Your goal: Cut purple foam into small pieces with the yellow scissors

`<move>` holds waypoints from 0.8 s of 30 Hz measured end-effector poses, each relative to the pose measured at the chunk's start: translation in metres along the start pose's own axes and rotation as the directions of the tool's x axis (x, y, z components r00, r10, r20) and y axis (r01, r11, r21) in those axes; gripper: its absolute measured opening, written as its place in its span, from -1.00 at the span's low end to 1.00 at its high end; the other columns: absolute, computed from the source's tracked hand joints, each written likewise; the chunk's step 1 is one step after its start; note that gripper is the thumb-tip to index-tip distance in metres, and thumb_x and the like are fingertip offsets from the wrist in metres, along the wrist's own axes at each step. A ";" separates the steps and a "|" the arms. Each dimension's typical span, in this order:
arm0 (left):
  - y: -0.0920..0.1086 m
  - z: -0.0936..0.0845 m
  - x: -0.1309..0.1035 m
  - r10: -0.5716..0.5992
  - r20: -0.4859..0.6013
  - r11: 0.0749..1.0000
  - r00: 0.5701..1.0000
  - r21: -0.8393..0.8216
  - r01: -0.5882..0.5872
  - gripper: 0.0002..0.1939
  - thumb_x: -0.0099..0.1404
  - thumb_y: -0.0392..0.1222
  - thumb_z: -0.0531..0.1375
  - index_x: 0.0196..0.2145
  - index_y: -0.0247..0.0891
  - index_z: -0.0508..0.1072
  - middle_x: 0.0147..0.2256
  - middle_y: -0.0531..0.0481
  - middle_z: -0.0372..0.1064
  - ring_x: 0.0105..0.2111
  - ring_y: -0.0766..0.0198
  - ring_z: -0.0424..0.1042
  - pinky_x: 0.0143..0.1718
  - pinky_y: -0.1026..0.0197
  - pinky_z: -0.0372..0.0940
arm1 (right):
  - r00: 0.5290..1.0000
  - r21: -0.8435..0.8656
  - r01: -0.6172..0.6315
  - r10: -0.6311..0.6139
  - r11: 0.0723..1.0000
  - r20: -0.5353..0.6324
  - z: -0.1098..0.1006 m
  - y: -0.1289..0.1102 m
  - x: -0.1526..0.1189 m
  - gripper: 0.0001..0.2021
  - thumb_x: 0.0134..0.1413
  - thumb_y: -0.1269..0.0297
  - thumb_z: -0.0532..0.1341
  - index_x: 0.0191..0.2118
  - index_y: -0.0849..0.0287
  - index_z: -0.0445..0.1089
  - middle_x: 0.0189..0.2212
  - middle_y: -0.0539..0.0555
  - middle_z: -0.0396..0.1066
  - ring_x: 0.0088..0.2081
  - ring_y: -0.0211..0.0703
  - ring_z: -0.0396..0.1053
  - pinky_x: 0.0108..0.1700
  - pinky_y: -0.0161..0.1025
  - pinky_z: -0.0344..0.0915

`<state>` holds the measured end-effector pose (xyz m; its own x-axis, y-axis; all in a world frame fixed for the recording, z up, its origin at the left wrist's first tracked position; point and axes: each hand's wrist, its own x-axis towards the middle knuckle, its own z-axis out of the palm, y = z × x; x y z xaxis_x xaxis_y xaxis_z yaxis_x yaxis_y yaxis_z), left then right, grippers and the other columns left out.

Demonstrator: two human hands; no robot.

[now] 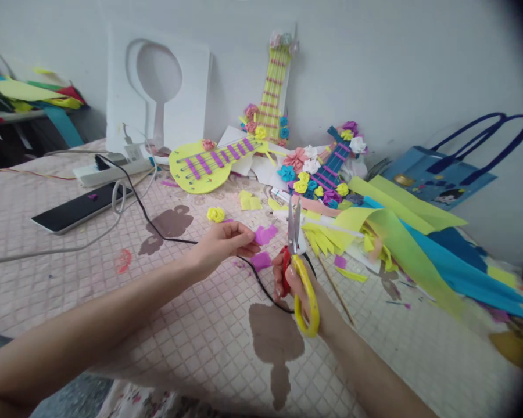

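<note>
Between its fingertips my left hand (226,239) pinches a small piece of purple paper (267,234). My right hand (297,284) is closed around a pair of scissors (307,299) with one yellow and one red handle loop. The blades point away from me, slightly parted, just right of the purple piece and seemingly apart from it. Below the left fingertips another purple scrap (261,261) lies on the patterned tablecloth. A yellow paper flower (215,215) rests just beyond my left hand.
Paper guitars stand at the back: a yellow one (204,168) and a flower-covered blue one (329,168). Yellow and blue paper sheets (422,255) and a blue bag (440,174) are at right. A phone (81,208), power strip (111,169) and black cable (135,197) lie left.
</note>
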<state>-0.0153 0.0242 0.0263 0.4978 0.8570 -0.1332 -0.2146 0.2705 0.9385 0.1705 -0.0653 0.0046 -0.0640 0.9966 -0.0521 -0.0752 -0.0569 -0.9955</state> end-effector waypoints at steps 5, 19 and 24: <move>0.023 0.004 0.014 0.087 -0.054 0.996 0.995 -0.025 -0.088 -0.80 0.19 -0.19 0.33 -0.41 -0.34 0.40 -0.39 -0.08 0.55 -0.36 0.29 0.54 -0.21 0.21 0.42 | 0.997 -0.102 -0.071 0.074 0.992 0.030 -0.010 0.000 -0.001 -0.59 0.07 -0.18 0.21 -0.29 0.10 0.24 -0.50 -0.08 0.18 -0.55 -0.29 0.19 -0.51 -0.30 0.30; 0.026 0.000 0.013 0.305 -0.152 0.947 0.940 -0.054 -0.316 -0.80 0.19 -0.15 0.30 -0.39 -0.30 0.37 -0.40 -0.01 0.53 -0.35 0.29 0.54 -0.16 0.19 0.41 | 0.978 -0.286 -0.146 0.181 0.947 0.101 0.000 -0.020 -0.005 -0.58 -0.02 -0.15 0.28 -0.33 0.10 0.22 -0.50 -0.10 0.16 -0.53 -0.31 0.12 -0.49 -0.31 0.26; 0.028 0.000 0.011 0.322 -0.167 0.941 0.932 -0.056 -0.335 -0.79 0.18 -0.14 0.31 -0.39 -0.29 0.36 -0.41 -0.01 0.52 -0.37 0.30 0.52 -0.18 0.19 0.42 | 0.970 -0.340 -0.139 0.197 0.930 0.143 0.002 -0.023 -0.006 -0.63 0.06 -0.09 0.24 -0.29 0.11 0.23 -0.46 -0.07 0.20 -0.50 -0.31 0.19 -0.51 -0.36 0.23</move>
<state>-0.0152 0.0414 0.0509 0.2547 0.9590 0.1245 -0.4159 -0.0075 0.9094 0.1709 -0.0705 0.0277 -0.2197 0.9466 -0.2358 0.2770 -0.1712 -0.9455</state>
